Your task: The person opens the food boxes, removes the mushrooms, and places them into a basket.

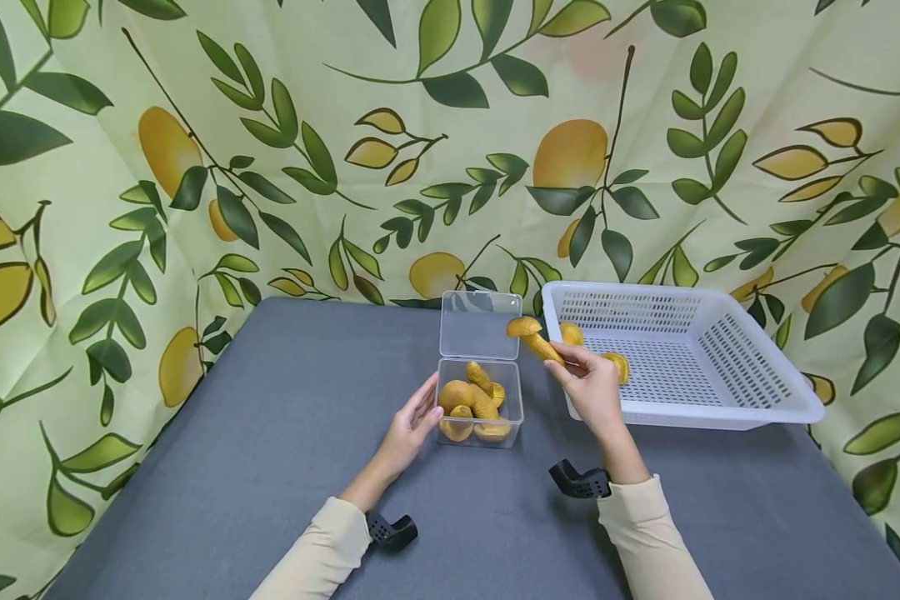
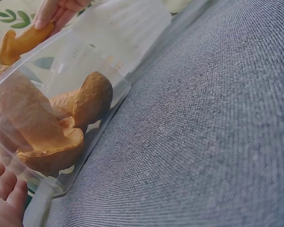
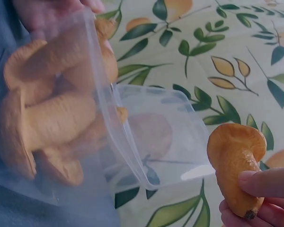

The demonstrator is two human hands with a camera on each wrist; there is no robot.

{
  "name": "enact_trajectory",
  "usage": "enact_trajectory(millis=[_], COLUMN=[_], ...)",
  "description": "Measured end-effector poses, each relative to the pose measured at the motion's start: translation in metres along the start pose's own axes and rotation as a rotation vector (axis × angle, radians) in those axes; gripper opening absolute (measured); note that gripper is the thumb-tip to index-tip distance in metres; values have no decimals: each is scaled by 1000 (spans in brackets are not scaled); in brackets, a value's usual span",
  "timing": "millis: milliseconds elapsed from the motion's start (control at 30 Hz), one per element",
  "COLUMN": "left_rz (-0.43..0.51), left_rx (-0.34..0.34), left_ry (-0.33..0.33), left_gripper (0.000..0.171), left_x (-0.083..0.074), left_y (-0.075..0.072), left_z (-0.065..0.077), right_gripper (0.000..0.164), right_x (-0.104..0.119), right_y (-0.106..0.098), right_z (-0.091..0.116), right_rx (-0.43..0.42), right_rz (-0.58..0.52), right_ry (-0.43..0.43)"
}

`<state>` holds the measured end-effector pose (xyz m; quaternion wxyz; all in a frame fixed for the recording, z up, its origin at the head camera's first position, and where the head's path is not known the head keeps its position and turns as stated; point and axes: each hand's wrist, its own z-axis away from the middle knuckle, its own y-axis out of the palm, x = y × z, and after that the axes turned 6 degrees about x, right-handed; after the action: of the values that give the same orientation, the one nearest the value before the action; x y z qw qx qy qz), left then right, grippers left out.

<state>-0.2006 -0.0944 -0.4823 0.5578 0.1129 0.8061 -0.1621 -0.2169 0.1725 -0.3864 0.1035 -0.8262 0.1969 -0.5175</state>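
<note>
Right grip [image 1: 591,385] pinching a mushroom [image 1: 536,337] low on its stem [image 1: 542,347], cap [image 1: 523,326] jutting outward, left grip [image 1: 409,427] relaxed beside clear box [image 1: 520,402]

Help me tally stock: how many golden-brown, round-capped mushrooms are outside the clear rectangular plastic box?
3 visible: a held mushroom in the right hand, plus a farther mushroom and a nearer mushroom in the white, perforated plastic basket. The hand may hide more.
</note>
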Motion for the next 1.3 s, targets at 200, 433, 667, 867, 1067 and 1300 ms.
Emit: enact_trajectory(millis=[200,433,667,867,1067,1300], left_rz=[18,22,30,31,26,17], left_rx=[-6,0,1,5,6,5], left_ry=[-8,-8,2,-18,-6,-21], left_gripper=[57,57,57,57,57,57], left_x=[1,1,2,3,3,2], left_y=[0,1,1,1,1,0], left_z=[-1,-1,0,-1,-1,0], right_gripper=[29,29,29,30,30,29], right_x=[-7,-17,-21,-23,-21,-22], right_y=[-8,-20,-29,-37,-41,-43], right_z=[-4,-6,-8,-8,-7,-7], right_rx=[-38,-70,-90,-105,-160,-184], right_rz=[-13,21,28,78,130,168], right_ry=[0,71,153,226,309,301])
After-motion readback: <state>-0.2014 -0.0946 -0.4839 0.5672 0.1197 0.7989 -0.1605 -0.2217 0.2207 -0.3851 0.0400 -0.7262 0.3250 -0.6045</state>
